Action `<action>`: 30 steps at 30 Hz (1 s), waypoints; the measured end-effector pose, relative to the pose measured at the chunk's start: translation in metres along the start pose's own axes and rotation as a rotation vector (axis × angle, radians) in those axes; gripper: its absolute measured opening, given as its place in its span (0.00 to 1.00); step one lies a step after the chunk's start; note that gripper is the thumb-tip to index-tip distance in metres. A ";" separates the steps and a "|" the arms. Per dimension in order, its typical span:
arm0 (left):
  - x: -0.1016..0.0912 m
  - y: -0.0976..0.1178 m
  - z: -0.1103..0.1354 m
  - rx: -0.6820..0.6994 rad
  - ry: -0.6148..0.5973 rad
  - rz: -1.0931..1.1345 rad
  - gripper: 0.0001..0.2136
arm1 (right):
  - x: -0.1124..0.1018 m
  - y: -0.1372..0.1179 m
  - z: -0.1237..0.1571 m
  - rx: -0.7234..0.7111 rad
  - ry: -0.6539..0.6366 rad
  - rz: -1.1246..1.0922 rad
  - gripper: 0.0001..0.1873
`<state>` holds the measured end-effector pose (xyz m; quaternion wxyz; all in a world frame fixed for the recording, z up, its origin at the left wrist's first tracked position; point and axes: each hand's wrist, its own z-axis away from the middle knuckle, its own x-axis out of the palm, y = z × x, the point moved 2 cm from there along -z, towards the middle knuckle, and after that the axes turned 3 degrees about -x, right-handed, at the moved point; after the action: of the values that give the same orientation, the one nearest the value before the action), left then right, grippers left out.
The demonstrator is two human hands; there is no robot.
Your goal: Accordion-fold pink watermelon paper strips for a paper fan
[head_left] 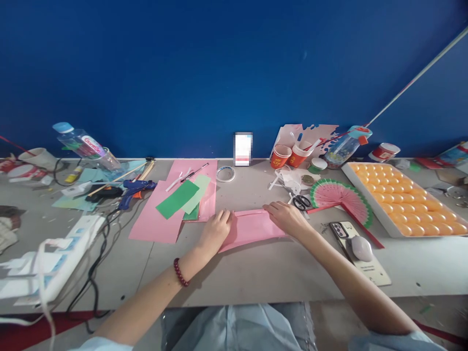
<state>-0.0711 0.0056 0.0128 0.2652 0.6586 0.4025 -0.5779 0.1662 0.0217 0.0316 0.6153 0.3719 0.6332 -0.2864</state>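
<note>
Pink paper [252, 228] under both palm-down hands [215, 230] [287, 218]

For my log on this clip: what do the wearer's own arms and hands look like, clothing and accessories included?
The left hand and right hand are both ungloved. A dark red beaded bracelet circles the left wrist; the right wrist is bare. Both forearms are uncovered, with light blue sleeves showing at the bottom edge.

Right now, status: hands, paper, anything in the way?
Left hand at far left corner of pink paper; right hand at far right. Apparent narrow fold along far edge. Scissors close beside right hand, off the paper.
</note>
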 end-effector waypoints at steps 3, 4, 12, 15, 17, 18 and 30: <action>0.003 -0.002 0.003 0.030 0.002 -0.010 0.17 | -0.004 -0.004 0.003 -0.049 -0.003 0.031 0.19; 0.003 -0.003 0.004 0.038 0.001 -0.005 0.17 | -0.003 -0.005 0.003 -0.069 -0.002 0.045 0.19; 0.003 -0.009 0.011 0.072 -0.020 -0.012 0.18 | 0.011 -0.004 0.011 -0.132 0.022 0.092 0.22; 0.001 -0.006 0.010 0.093 -0.013 -0.014 0.18 | 0.014 -0.006 0.010 -0.141 0.044 0.111 0.21; -0.001 -0.005 0.009 0.097 -0.030 -0.006 0.17 | 0.015 -0.009 0.009 -0.147 0.036 0.118 0.21; -0.003 -0.005 0.008 0.099 -0.045 0.004 0.17 | 0.015 -0.011 0.009 -0.146 0.025 0.117 0.21; -0.018 0.005 -0.003 -0.038 -0.138 0.200 0.19 | -0.005 -0.040 0.007 0.016 -0.045 0.058 0.23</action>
<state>-0.0650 0.0015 0.0305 0.3609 0.6490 0.3267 -0.5847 0.1369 -0.0069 0.0326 0.6345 0.3882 0.6060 -0.2818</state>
